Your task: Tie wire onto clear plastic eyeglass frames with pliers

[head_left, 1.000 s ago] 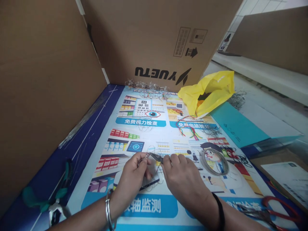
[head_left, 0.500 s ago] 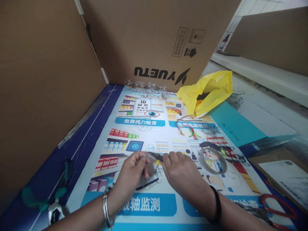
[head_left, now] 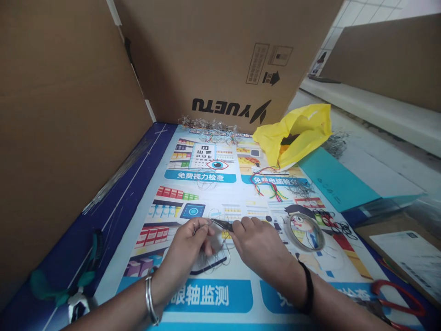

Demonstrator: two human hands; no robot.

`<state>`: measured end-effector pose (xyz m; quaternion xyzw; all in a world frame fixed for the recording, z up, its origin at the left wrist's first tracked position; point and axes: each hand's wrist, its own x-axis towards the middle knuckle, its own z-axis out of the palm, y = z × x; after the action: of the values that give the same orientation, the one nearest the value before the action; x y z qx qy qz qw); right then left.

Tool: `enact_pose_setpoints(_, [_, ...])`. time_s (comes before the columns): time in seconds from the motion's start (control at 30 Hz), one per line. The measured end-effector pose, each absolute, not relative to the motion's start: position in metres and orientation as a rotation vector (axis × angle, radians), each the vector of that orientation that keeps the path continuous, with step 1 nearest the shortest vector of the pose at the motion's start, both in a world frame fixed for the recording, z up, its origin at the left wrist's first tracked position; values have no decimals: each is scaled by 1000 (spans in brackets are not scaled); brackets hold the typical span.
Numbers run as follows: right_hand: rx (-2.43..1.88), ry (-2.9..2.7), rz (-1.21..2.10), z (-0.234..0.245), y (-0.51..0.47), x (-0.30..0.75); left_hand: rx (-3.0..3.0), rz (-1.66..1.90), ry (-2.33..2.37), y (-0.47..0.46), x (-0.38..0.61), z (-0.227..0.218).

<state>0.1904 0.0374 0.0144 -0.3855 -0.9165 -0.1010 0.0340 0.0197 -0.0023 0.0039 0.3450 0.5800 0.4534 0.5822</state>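
Observation:
Thin bent wire (head_left: pixel 225 257) loops out below and between my two hands over the printed poster sheet (head_left: pixel 241 257). My left hand (head_left: pixel 193 241) pinches part of this wire between thumb and forefinger. Wrapped in my right hand (head_left: pixel 257 241) is a pair of pliers, whose dark narrow jaws (head_left: pixel 222 224) point left and meet the wire at my left fingertips. The plier handles are hidden inside my right palm. Whether the jaws are closed on the wire is too small to tell.
Green-handled pliers (head_left: pixel 79 294) lie at lower left, red-handled scissors (head_left: pixel 399 299) at lower right. A tape roll (head_left: pixel 305 232), a yellow bag (head_left: pixel 296 133), coloured cords (head_left: pixel 272 186) and straight wires (head_left: pixel 113 177) lie around. Cardboard walls (head_left: pixel 220 55) stand behind and left.
The wire loops below my hands have shifted slightly. Both hands stay in nearly the same place, and the view has moved a little.

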Motion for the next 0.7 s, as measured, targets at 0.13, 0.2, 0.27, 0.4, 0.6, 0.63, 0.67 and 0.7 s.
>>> enact_pose_setpoints(0.13, [-1202,-2814,-281,15,37,190,783,1057,1334,-2,19,2])
enact_pose_setpoints(0.2, [-1201,-2819,-275,15,37,191,772,1068,1314,-3,19,1])
enact_pose_setpoints(0.27, [-1196,-2824,-277,16,37,191,763,1063,1309,-2,19,1])
enact_pose_setpoints(0.4, [-1189,-2828,-305,15,37,191,737,1059,1322,-1,19,3])
enact_pose_setpoints(0.6, [-1205,-2830,-296,16,38,191,744,1066,1300,-1,19,6])
enact_pose_setpoints(0.63, [-1206,-2831,-289,16,38,191,744,1067,1293,-1,19,5])
enact_pose_setpoints(0.67, [-1208,-2833,-283,16,38,191,743,1068,1285,-1,18,5])
enact_pose_setpoints(0.7, [-1211,-2836,-277,16,38,191,741,1067,1280,0,18,4])
